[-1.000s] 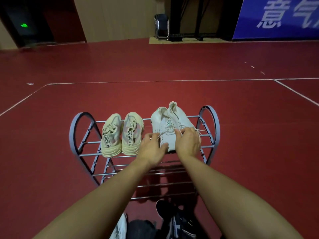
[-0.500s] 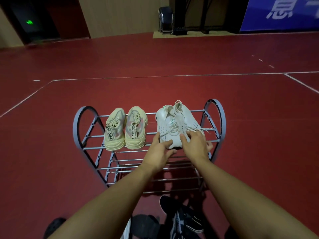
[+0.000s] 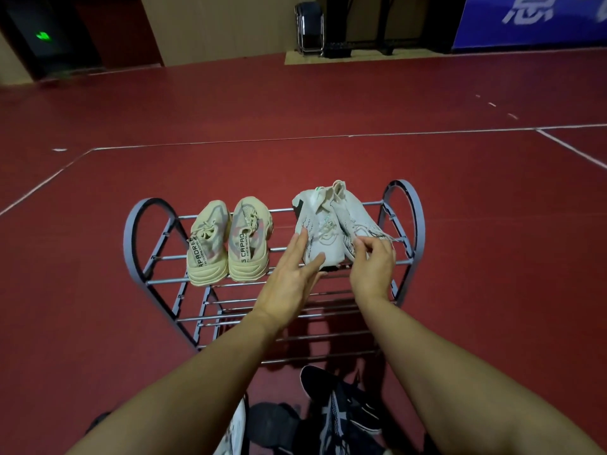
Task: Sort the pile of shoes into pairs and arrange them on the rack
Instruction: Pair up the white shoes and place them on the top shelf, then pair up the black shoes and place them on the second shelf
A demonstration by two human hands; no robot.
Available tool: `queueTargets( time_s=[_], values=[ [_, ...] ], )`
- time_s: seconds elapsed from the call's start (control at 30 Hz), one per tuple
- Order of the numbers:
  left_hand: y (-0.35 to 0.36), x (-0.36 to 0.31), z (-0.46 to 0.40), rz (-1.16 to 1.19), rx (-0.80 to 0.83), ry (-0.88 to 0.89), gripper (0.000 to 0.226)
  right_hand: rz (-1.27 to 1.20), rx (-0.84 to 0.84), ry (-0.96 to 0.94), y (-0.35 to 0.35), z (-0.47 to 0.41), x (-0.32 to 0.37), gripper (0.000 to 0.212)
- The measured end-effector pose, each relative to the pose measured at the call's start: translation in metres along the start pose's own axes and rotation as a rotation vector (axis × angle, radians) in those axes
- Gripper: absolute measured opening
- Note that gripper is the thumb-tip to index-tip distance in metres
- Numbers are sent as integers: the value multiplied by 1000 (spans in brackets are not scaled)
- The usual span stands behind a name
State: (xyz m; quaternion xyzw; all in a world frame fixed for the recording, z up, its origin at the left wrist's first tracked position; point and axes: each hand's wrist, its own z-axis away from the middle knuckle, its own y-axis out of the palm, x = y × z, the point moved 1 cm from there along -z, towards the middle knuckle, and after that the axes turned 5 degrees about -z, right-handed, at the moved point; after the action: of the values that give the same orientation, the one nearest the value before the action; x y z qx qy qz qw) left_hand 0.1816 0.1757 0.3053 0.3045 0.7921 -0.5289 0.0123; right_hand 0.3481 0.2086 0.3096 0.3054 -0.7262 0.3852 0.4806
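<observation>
A grey metal shoe rack stands on the red floor. On the left of its top shelf sit two beige sneakers, side by side with heels toward me. To the right lie two white knit sneakers, leaning against each other. My left hand is flat with fingers spread, its fingertips and thumb resting on the heel side of the left white sneaker. My right hand has curled fingers pinching the lace at the heel of the right white sneaker.
A pile of dark shoes and one white shoe lie on the floor between my arms, just in front of the rack. The lower shelves hold nothing. A folding chair stands far back by the wall.
Both hands have slid back from on top of the white sneakers to their heel ends. My left hand has spread its fingers; my right has curled onto the lace.
</observation>
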Motion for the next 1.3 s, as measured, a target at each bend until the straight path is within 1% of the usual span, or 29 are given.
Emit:
queueTargets(
  time_s=[0.07, 0.1, 0.13, 0.17, 0.2, 0.23, 0.27, 0.3, 0.33, 0.37, 0.43, 0.5, 0.6, 0.67, 0.7, 0.73, 0.8, 0.87, 0.97, 1.03, 1.1, 1.17, 1.2, 1.27, 1.3],
  values=[
    [-1, -1, -5, 1, -63, 13, 31, -48, -15, -27, -1, -2, 2, 14],
    [-1, -3, -10, 60, -49, -7, 36, -64, -12, -28, -1, -3, 3, 14],
    [0, -5, -13, 140, -37, -48, 45, -68, 5, -16, -1, -4, 3, 14],
    [0, -8, -17, 242, -15, -135, 57, -54, 40, 14, 0, -5, 3, 15],
    [7, -7, -19, 226, 21, -160, 65, -12, 89, 57, 0, -6, 1, 17],
    [13, -2, -21, 204, 75, -172, 66, 63, 141, 102, 0, -7, -1, 20],
    [15, 1, -20, 159, 168, -185, 62, 155, 187, 129, -2, -6, -3, 24],
    [18, 4, -16, 59, 257, -180, 55, 225, 222, 130, -5, -6, -4, 27],
    [21, 8, -13, -58, 274, -144, 50, 255, 243, 106, -7, -5, -5, 29],
    [20, 8, -11, -98, 252, -127, 49, 259, 251, 67, -10, -3, -5, 30],
    [19, 9, -5, -55, 252, -136, 54, 260, 229, -47, -15, 4, -3, 30],
    [17, 5, 2, -32, 215, -119, 56, 308, 184, -195, -20, 18, -3, 29],
    [8, 0, 23, -61, 47, -116, 48, 378, 141, -386, -26, 49, -15, 28],
    [-1, -4, 49, -48, -49, -92, 39, 414, 202, -443, -31, 75, -32, 26],
    [-1, -5, 67, -42, -52, -74, 34, 446, 272, -447, -32, 90, -44, 25],
    [1, -3, 86, -45, -13, -62, 31, 488, 377, -428, -33, 105, -58, 25],
    [12, 9, 130, -43, 150, -84, 27, 577, 633, -330, -33, 139, -91, 30],
    [27, 25, 172, -2, 347, -195, 28, 634, 835, -185, -34, 170, -123, 37],
    [53, 52, 227, 19, 628, -385, 31, 708, 1043, 5, -33, 210, -169, 48],
    [70, 67, 258, 26, 791, -483, 31, 719, 1089, 113, -31, 231, -197, 53],
    [86, 82, 285, 48, 893, -564, 32, 707, 1089, 182, -27, 246, -223, 47],
    [102, 93, 307, 67, 949, -617, 35, 706, 1152, 251, -23, 259, -246, 41],
    [111, 98, 315, 75, 968, -629, 36, 700, 1201, 286, -21, 266, -257, 42],
    [128, 104, 330, 92, 1000, -644, 37, 701, 1273, 349, -20, 280, -278, 51],
    [136, 106, 336, 103, 1011, -649, 36, 713, 1280, 378, -19, 286, -288, 56]
  ],
)
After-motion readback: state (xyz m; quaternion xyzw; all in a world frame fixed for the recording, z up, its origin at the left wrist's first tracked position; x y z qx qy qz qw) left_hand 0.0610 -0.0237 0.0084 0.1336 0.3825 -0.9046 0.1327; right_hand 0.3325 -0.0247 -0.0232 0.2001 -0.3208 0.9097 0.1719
